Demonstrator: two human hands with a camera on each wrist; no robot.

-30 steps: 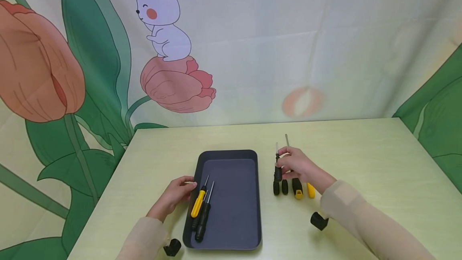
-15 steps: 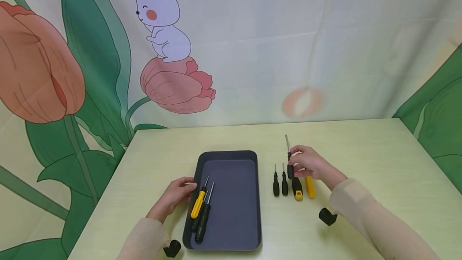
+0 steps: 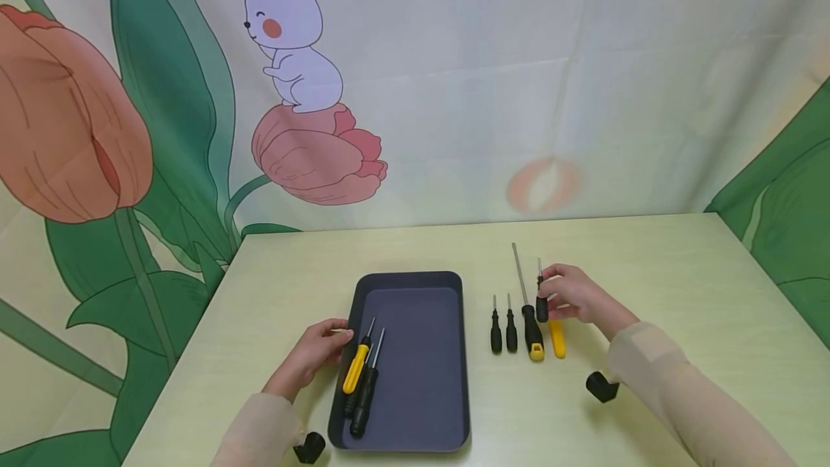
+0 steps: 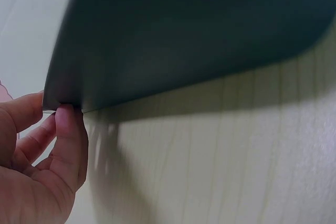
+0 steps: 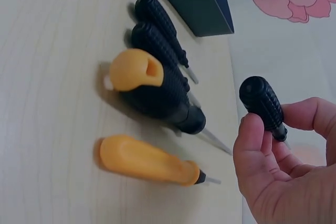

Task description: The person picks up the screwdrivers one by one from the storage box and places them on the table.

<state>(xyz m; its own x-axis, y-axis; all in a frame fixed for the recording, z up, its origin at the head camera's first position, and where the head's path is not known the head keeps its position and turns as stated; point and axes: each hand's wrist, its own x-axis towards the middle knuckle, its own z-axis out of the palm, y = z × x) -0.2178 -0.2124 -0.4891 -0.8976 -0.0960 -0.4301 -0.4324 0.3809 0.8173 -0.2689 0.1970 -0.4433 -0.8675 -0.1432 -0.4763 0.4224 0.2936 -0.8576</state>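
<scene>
My right hand (image 3: 573,294) pinches a small black screwdriver (image 5: 260,100) by its ribbed handle, shaft pointing away, raised over the table. Below it, side by side, lie two small black screwdrivers (image 3: 496,334), a large black-and-yellow screwdriver (image 3: 532,334) with a long shaft, and a yellow-handled screwdriver (image 5: 144,158). At the dark grey tray (image 3: 418,279), my left hand (image 3: 314,352) pinches the left rim between thumb and fingers. Inside the tray, along its left side, are a yellow screwdriver (image 3: 357,370) and a long black screwdriver (image 3: 365,402), with another black handle partly hidden between them.
The light wooden table (image 3: 681,294) runs back to a printed cloth (image 3: 454,92) with a rabbit and flowers. A black wrist piece (image 3: 601,386) sits under the right sleeve, another black wrist piece (image 3: 309,447) under the left sleeve.
My right hand has carried the small black screwdriver rightward, from over the leftmost small screwdriver, past the large one, to beside the yellow-handled one. The left hand and the tray stay put.
</scene>
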